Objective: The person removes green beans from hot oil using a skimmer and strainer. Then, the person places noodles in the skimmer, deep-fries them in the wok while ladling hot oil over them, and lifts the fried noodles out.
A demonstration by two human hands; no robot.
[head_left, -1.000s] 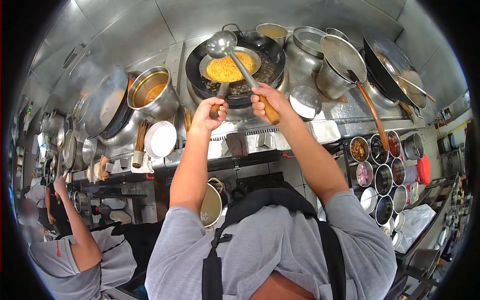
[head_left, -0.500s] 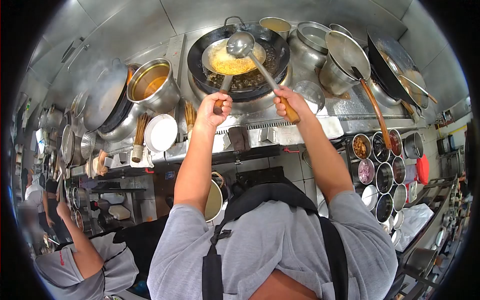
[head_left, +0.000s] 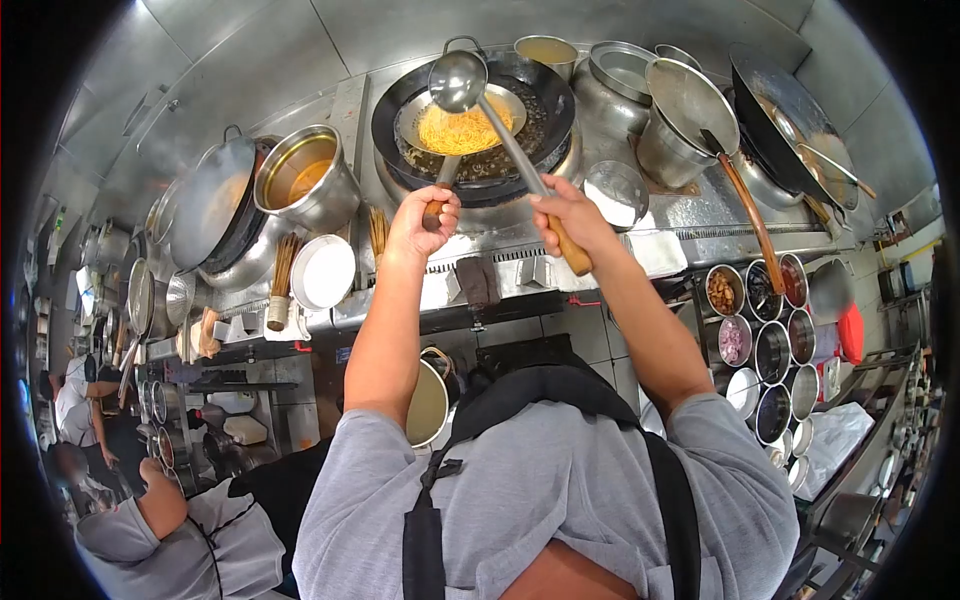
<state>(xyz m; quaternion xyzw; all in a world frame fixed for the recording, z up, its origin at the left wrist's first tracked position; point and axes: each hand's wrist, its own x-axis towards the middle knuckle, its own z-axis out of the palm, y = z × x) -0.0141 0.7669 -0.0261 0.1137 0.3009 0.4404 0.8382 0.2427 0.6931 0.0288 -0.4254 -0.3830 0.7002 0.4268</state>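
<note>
My left hand (head_left: pixel 425 218) is wrapped round the wooden handle of a strainer (head_left: pixel 447 172), whose round bowl sits over the wok. Thin yellow strands, like noodles or shredded food (head_left: pixel 458 130), lie in that bowl. Below it, the large black wok (head_left: pixel 388 105) contains dark, bubbling liquid that looks like oil (head_left: pixel 540 130). My right hand (head_left: pixel 572 215) grips a long metal ladle (head_left: pixel 457 82) by its wooden handle. The ladle's bowl hangs over the far left part of the strainer; whether it touches the food I cannot tell.
Left of the wok stand a pot of orange-brown liquid (head_left: pixel 302 180), bamboo brushes (head_left: pixel 283 270) and a white bowl (head_left: pixel 323 272). To the right are a lidded-looking pot with a strainer (head_left: pixel 690 105), another wok (head_left: pixel 790 120) and several ingredient tins (head_left: pixel 771 352). A co-worker (head_left: pixel 180 540) stands at lower left.
The ladle's bowl has moved left and away from me, uncovering more of the yellow food. My right hand has shifted slightly left. Steam over the food has thinned.
</note>
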